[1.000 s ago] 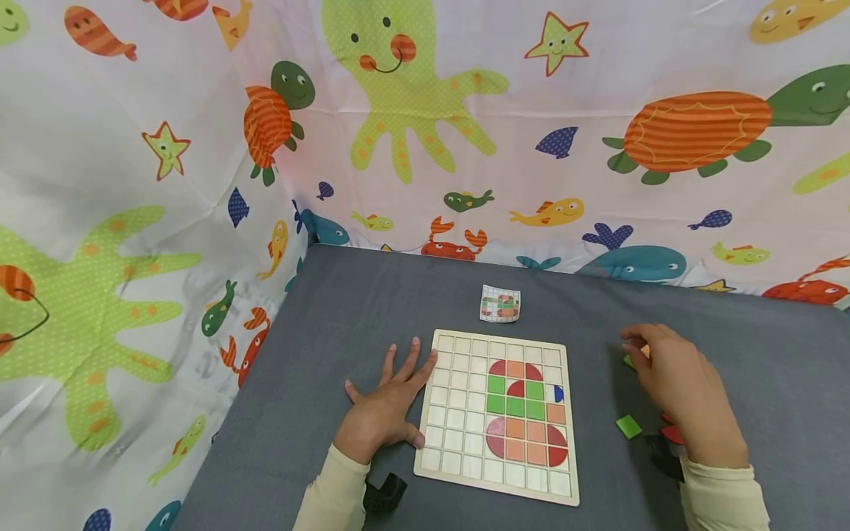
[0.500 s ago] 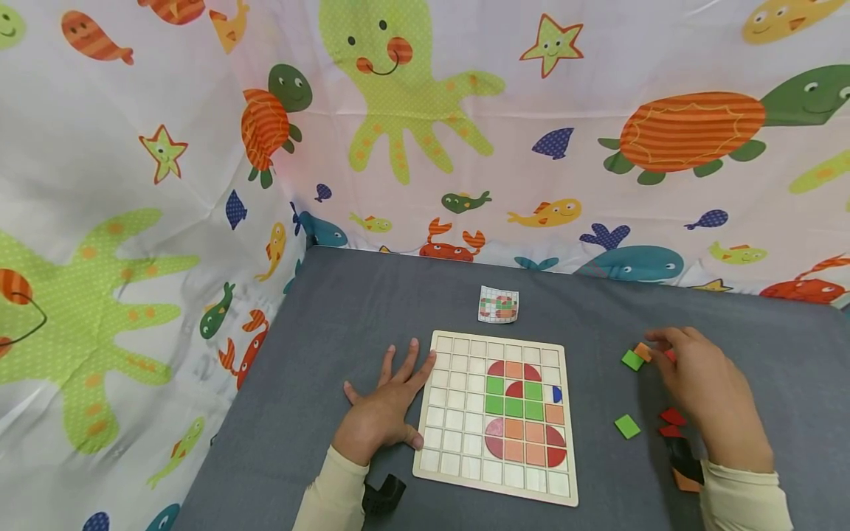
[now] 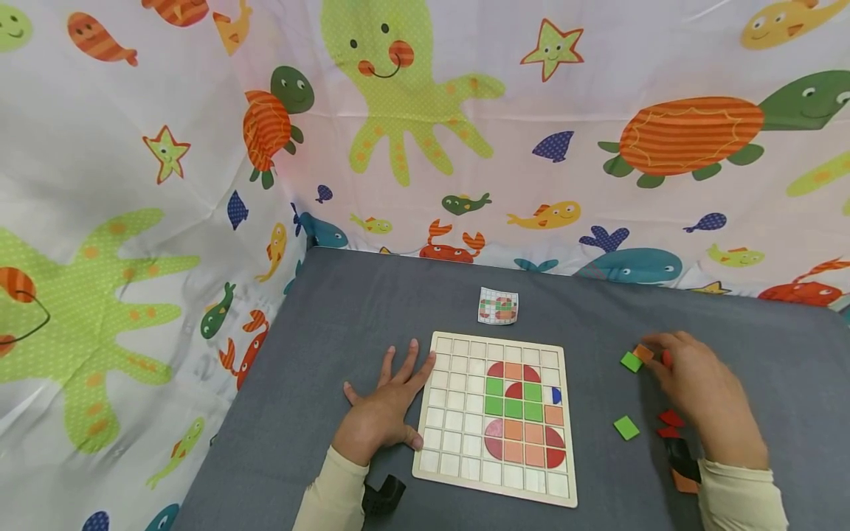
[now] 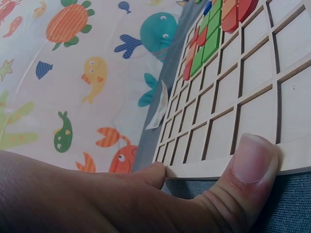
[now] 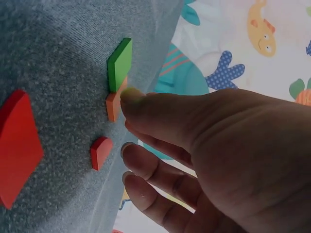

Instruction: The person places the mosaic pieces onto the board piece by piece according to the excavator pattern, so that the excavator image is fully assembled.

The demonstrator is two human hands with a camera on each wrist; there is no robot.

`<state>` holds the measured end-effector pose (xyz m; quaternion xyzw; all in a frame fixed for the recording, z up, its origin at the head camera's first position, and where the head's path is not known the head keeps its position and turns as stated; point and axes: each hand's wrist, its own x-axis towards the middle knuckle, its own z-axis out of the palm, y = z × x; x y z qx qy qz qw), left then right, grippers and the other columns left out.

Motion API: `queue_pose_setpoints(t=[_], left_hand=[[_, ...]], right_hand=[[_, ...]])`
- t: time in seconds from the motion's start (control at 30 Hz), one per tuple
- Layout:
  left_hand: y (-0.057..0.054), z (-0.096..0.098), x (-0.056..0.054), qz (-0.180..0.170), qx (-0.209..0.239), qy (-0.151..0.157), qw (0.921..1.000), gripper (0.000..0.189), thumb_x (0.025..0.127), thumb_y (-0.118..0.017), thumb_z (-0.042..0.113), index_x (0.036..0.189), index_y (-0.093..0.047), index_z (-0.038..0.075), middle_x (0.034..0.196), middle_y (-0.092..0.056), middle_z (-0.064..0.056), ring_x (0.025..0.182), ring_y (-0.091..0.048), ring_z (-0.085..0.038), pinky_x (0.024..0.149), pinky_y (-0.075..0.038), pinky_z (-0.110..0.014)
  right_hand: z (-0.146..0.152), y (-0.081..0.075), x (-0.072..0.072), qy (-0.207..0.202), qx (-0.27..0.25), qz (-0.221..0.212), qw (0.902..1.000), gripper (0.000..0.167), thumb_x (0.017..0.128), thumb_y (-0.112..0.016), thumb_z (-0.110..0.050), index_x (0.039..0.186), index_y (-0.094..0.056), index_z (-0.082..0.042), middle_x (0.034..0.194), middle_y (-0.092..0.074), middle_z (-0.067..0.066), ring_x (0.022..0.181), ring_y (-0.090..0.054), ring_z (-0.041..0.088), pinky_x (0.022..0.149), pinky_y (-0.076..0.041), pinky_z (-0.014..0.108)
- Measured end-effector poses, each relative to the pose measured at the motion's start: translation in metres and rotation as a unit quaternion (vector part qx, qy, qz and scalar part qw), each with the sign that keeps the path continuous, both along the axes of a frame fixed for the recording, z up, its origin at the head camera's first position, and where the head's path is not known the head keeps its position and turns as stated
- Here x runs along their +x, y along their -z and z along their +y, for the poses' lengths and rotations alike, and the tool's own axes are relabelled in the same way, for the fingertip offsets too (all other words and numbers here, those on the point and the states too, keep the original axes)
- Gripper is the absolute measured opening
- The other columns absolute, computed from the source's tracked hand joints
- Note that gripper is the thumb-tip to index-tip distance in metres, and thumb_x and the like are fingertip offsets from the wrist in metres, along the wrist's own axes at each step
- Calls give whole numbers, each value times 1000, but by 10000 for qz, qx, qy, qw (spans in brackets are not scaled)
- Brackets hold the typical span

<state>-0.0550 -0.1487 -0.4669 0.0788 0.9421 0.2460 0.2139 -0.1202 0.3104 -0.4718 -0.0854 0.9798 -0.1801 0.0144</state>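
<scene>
My left hand (image 3: 380, 419) lies spread at the left edge of a wooden grid board (image 3: 454, 420). In the left wrist view its thumb (image 4: 252, 160) presses on the board's rim. Red, orange, green and blue tiles fill some cells. At the right, my right hand (image 3: 707, 394) hovers with bent fingers over loose tiles. Its thumb (image 5: 138, 104) partly hides an orange tile (image 5: 112, 108), which touches a green tile (image 5: 120, 65); contact with the thumb is unclear. Below the fingers lies a small red rounded tile (image 5: 101, 153). I see nothing pinched.
A small printed card (image 3: 498, 306) with a coloured grid pattern lies behind the board. Another green tile (image 3: 626, 428), red tiles (image 3: 671, 418) and an orange tile (image 3: 684, 481) rest on the grey cloth (image 3: 372, 295). A sea-animal curtain (image 3: 398, 206) borders the back and left.
My right hand has drawn back to the right, uncovering the green and orange tiles, then shifted slightly left toward the orange one. My left hand stays at the board.
</scene>
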Motion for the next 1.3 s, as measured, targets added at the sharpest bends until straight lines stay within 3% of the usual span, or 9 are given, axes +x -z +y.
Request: queue_pose_setpoints(t=[0.07, 0.27, 0.67, 0.83, 0.93, 1.1, 1.17, 1.3], left_hand=[[3, -1, 0, 38, 26, 18, 10000, 141, 60, -104, 15, 171, -20, 34, 179, -3, 2, 164, 6, -37, 95, 7, -98], [-3, 1, 0, -31, 22, -5, 10000, 138, 61, -103, 15, 171, -21, 32, 179, -4, 0, 164, 5, -38, 97, 7, -97], [-2, 3, 0, -2, -106, 23, 9999, 139, 59, -104, 18, 171, -23, 31, 179, -4, 1, 164, 6, -37, 96, 6, -98], [-1, 2, -1, -23, -132, 27, 9999, 139, 60, -104, 18, 171, -22, 31, 179, -4, 1, 164, 5, -37, 97, 6, -98], [-2, 3, -1, -54, -183, 36, 9998, 139, 60, -104, 19, 171, -21, 32, 179, -3, 2, 164, 6, -36, 97, 5, -98], [-3, 3, -2, -46, -226, 25, 9997, 139, 60, -104, 20, 171, -21, 33, 179, -2, 2, 164, 6, -36, 97, 5, -98], [-3, 2, -1, -46, -218, 15, 9998, 139, 60, -104, 20, 171, -22, 32, 179, -3, 2, 164, 5, -36, 97, 5, -98], [-3, 1, 0, -48, -200, 8, 9998, 138, 61, -104, 20, 171, -22, 31, 179, -4, 1, 164, 5, -37, 97, 4, -98]], right_hand=[[0, 1, -1, -53, 18, -26, 10000, 38, 92, -80, -4, 127, -69, 2, 118, -65, 28, 95, -61, 42, 79, -51, 67], [-1, 4, -2, -44, 41, -44, 10000, 39, 89, -81, 0, 127, -69, 1, 110, -65, 23, 87, -60, 35, 73, -52, 60], [-2, 6, -3, 92, -23, 89, 9999, 27, 95, -79, -9, 120, -73, 0, 110, -65, 29, 87, -63, 43, 70, -52, 65], [-1, 1, -6, 144, 45, -96, 9998, 33, 92, -79, -8, 121, -70, 5, 112, -64, 32, 91, -63, 45, 73, -52, 67], [-1, -2, -5, 203, 33, -23, 9998, 36, 90, -80, -10, 121, -70, 7, 113, -63, 31, 86, -62, 40, 69, -52, 62], [-12, -11, -1, 110, -122, 525, 9985, 35, 92, -79, -15, 121, -71, 3, 111, -63, 24, 74, -56, 27, 57, -46, 41], [-21, -18, 1, 78, -172, 612, 9979, 35, 93, -79, -15, 122, -70, 1, 114, -63, 24, 76, -56, 29, 59, -47, 43], [-39, -31, 7, 66, -254, 667, 9974, 36, 94, -80, -14, 125, -69, 1, 122, -62, 27, 88, -62, 41, 71, -53, 63]])
